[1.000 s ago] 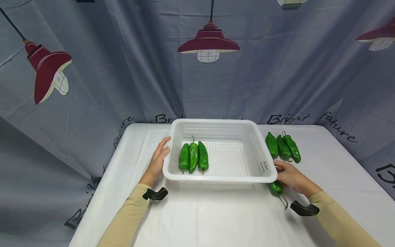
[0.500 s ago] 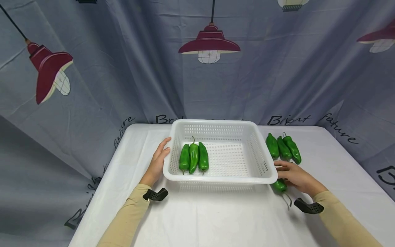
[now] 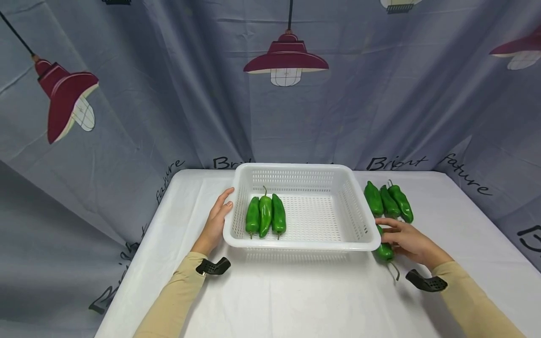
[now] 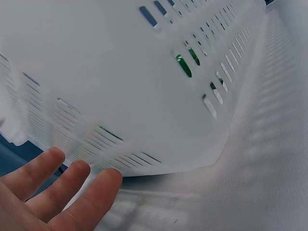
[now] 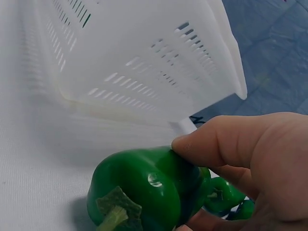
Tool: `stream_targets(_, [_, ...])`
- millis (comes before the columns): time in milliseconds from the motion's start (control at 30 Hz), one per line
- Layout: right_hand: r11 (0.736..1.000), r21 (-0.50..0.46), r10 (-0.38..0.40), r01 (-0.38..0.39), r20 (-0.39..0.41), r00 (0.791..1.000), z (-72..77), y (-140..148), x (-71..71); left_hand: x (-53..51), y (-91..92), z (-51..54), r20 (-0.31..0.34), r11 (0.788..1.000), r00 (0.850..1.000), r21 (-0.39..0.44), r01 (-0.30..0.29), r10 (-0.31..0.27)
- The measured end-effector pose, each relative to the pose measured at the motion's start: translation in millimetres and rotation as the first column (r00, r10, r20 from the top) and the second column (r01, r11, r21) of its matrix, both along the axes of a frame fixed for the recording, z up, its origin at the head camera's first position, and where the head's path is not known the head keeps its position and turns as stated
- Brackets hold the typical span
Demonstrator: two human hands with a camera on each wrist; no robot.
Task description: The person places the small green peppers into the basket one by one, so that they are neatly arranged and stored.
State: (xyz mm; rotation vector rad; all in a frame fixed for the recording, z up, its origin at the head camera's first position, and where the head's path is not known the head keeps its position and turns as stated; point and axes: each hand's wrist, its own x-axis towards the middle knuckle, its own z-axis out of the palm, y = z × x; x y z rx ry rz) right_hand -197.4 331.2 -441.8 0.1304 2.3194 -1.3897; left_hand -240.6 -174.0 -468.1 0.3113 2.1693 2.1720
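Observation:
A white perforated basket point(image 3: 296, 245) holds three green peppers point(image 3: 265, 216) side by side at its left. My left hand point(image 3: 213, 224) rests along the basket's left side, fingers extended; the left wrist view shows its fingertips at the basket wall point(image 4: 110, 86). To the right of the basket, my right hand point(image 3: 407, 241) holds a green pepper point(image 3: 384, 252) whose curved stem points toward me. In the right wrist view the thumb lies on top of this pepper point(image 5: 139, 183) and fingers reach round its far side, close to the table.
Three more green peppers point(image 3: 389, 202) lie together on the white table point(image 3: 270, 291), behind my right hand and right of the basket. A grey curtain point(image 3: 203, 94) printed with red lamps hangs behind the table.
My right hand has shifted slightly to the right, away from the basket, and the pepper under it has moved the same way. The left hand and basket have stayed in place.

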Motion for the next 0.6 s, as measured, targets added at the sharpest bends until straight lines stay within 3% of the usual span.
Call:
stream_targets(433, [0.993,-0.115,0.009,-0.015,-0.052,0.999,8.8,14,-1.9,0.5,1.1,0.0,-0.001,1.0,1.0,-0.004,-0.008,0.008])
stream_targets(600, [0.993,-0.118,0.001,-0.009,-0.065,0.998,13.4,17,-0.6,-0.5,0.0,-1.0,0.003,1.0,1.0,-0.004,-0.014,0.014])
